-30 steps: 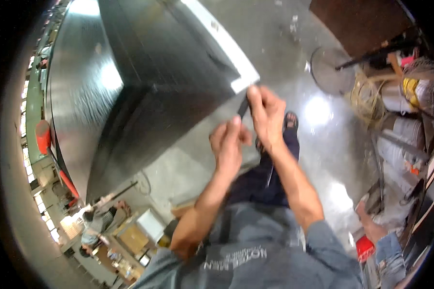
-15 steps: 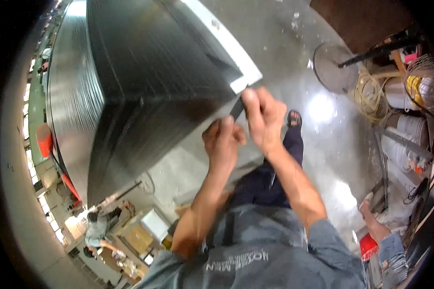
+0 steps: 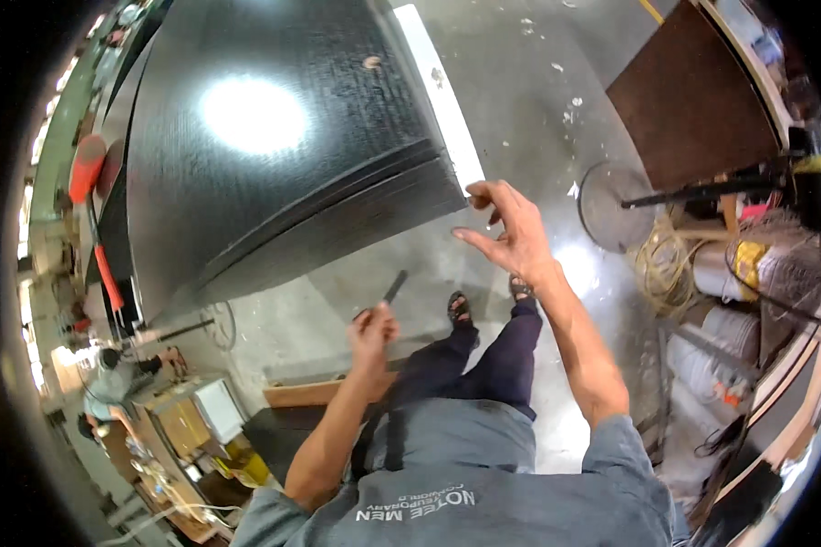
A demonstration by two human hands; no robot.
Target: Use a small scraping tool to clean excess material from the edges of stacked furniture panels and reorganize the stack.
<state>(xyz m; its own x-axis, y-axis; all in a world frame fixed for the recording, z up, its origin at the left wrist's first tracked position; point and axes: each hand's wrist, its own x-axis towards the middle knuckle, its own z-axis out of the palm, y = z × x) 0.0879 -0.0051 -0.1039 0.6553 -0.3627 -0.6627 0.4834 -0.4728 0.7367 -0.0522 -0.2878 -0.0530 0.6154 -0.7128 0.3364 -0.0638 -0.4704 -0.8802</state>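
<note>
At the near right corner of the large black panel [image 3: 337, 137], your right hand [image 3: 504, 223] stands open, thumb and fingers parted with nothing between them; whether a fingertip touches the end of the white edge strip [image 3: 442, 100] cannot be told. Its placing there probably keeps the corner within easy reach, with the gap between thumb and fingers facing the edge. Your left hand [image 3: 374, 333] is closed around one end of a slim dark bar [image 3: 396, 285], held in front of you over the floor and apart from the panel; this end grip leaves the other end projecting free, presumably so that the bar can be steered from the wrist. Note the panel's surface: glossy, finely ribbed like wood grain under a dark coat, with a bright glare patch and one small tan spot [image 3: 371, 63]. Its near edge is stepped, a dark line running along it, while the strip is straight, flat and matt, with a brownish mark partway along. The bar is narrow and straight-sided; its material is too small to judge. Beneath your sandalled feet, the smooth grey floor [image 3: 520, 137] carries pale scraps beyond the strip.
</note>
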